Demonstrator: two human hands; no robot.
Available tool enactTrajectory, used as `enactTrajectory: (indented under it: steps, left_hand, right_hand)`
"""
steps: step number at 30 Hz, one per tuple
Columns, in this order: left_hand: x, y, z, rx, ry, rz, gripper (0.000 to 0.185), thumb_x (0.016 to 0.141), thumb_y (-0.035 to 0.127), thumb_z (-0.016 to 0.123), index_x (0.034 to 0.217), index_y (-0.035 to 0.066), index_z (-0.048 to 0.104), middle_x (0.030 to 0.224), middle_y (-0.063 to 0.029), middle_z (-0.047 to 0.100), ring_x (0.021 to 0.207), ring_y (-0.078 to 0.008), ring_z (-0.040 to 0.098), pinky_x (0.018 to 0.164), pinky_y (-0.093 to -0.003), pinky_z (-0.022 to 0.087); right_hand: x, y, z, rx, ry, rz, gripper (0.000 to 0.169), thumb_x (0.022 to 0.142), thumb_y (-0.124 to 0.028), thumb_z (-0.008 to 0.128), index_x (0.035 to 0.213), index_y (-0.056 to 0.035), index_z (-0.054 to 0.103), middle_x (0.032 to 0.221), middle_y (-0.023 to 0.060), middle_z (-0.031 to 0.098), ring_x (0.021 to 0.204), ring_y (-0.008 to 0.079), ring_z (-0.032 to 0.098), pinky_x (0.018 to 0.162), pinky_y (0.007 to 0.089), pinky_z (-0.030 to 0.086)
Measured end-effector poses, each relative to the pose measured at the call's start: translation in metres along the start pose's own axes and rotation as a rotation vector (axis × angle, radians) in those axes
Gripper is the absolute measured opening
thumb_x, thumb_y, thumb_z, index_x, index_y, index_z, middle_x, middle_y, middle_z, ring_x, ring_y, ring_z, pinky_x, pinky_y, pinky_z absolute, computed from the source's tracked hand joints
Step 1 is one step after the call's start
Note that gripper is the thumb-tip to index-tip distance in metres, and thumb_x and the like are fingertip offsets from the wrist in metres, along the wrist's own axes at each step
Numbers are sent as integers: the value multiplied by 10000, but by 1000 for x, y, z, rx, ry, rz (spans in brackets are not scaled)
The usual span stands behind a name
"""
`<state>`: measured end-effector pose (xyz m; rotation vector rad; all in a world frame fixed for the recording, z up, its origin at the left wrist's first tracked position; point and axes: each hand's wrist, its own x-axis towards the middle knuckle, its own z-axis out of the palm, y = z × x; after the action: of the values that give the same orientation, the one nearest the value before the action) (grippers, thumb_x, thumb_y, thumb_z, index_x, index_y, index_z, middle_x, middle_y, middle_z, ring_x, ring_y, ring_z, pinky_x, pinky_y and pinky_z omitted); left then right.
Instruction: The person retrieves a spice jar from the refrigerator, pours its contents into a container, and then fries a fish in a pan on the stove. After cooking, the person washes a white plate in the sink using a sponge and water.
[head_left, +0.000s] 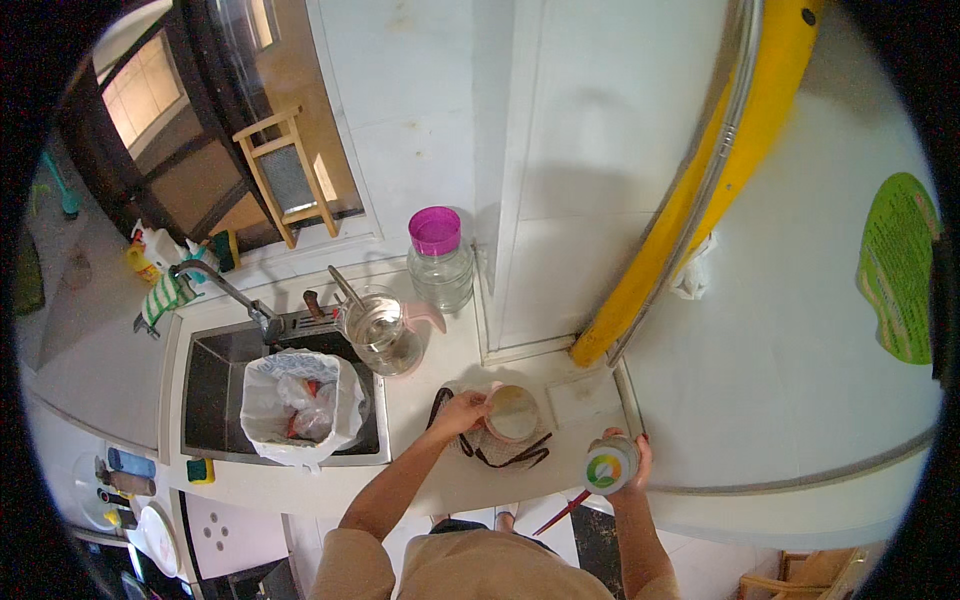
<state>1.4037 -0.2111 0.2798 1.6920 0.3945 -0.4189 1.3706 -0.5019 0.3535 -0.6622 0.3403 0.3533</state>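
Observation:
My left hand (460, 414) grips the side of a pink-rimmed cup (513, 413) at the back right of the counter. The cup's round top looks greyish beige; whether that is its contents or a lid I cannot tell. Around and under it lies a mesh bag (491, 450) with dark brown edging. Further right, my right hand (639, 461) holds a jar (609, 468), its pale round end bearing a green, yellow and orange ring and turned towards me. Dark red chopsticks (562, 513) stick out below the jar, seemingly held in the same hand.
A glass pitcher (386, 337) with a pink handle and a large jar (441, 274) with a magenta lid stand behind. A bag-lined bin (301, 405) sits over the sink (217, 405), below the faucet (262, 319). A yellow gas pipe (675, 217) rises at right.

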Motion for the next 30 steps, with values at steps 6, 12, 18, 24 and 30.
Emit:
enactTrajectory:
  steps: [6,12,18,24,30]
  left_hand:
    - [42,6,29,364,77,198,354,748,229,628,1003,-4,550,900,-149,622,725,-244,614,666,-307,484]
    - [100,-14,20,532,484,607,314,726,217,610,943,-6,567,940,-172,598,816,-308,593,693,-372,476]
    - [-5,8,7,622,648,179,387,725,360,650,866,15,550,860,-164,573,767,-331,573,666,-398,458]
    - [-16,-86,-4,-39,534,233,200,742,182,654,829,61,520,725,-36,544,601,-179,514,530,-304,412]
    - [-64,-21,-37,-765,417,296,124,802,11,559,868,96,497,773,20,491,686,-76,472,573,-221,388]
  right_hand:
    - [-4,-15,-15,-30,-15,11,503,805,-520,380,940,-52,507,836,123,592,760,244,579,654,348,472]
    - [-13,-18,-13,23,-107,52,441,782,-472,472,959,-70,509,844,87,581,813,239,571,680,352,470]
    - [-11,-20,-29,-57,-107,20,452,768,-483,498,971,-81,535,943,59,581,862,239,562,709,355,465]
    - [20,19,-22,-105,-68,185,449,783,-502,483,996,-118,571,939,50,603,785,196,580,479,289,444]
    - [54,50,-30,-175,-29,313,376,830,-458,456,911,-101,542,789,45,591,535,141,522,341,222,321]
